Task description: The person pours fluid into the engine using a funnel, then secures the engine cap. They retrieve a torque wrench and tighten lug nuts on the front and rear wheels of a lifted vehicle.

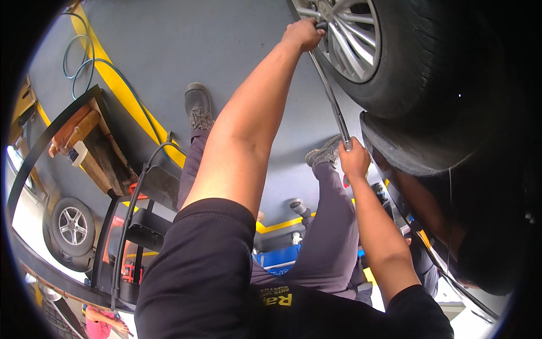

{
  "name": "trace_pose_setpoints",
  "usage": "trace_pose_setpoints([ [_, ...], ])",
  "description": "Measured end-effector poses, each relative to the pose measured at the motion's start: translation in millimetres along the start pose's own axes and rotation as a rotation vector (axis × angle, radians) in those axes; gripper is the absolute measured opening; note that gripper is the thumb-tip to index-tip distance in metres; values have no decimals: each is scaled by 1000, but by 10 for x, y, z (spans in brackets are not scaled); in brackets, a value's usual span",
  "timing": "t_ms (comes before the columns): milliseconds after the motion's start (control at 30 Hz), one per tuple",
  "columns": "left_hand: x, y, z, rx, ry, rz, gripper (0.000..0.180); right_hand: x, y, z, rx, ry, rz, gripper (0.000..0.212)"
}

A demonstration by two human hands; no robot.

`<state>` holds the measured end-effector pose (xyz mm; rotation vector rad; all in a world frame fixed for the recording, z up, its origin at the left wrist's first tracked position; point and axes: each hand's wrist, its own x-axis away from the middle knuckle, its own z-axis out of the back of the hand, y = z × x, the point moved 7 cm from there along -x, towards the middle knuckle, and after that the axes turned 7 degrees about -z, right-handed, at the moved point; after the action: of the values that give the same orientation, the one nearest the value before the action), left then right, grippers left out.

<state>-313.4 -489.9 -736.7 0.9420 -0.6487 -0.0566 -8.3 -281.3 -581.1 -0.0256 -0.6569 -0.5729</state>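
Note:
A long metal socket wrench [329,93] slants between my two hands, beside the silver spoked wheel [354,48] of a dark car. My left hand [304,35] is closed around its far head, where a black socket piece [322,25] points at the middle of the wheel. Whether the socket sits on a wheel nut cannot be made out. Nearer to me, my right hand [354,160] is wrapped round the handle end of the wrench. The black tyre [415,56] and dark bodywork [429,144] lie just right of the wrench.
My shoes [198,105] stand apart on the grey floor. At left is a black-framed cart [155,186] with a loose wheel [73,226] beyond it. A thin hose [121,76] curls across a yellow floor stripe [107,68]. A person in pink [99,323] shows at lower left.

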Motion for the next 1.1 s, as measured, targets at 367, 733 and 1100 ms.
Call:
trace_pose_setpoints([
  [367,10,-139,166,81,-43,-73,48,307,-271,560,-63,-175,-2,33],
  [733,-412,-268,580,130,83,-39,36,16,-983,977,-141,-211,-14,31],
  [1100,-405,-165,560,60,310,44,47,149,-1033,1235,-191,-245,-103,38],
])
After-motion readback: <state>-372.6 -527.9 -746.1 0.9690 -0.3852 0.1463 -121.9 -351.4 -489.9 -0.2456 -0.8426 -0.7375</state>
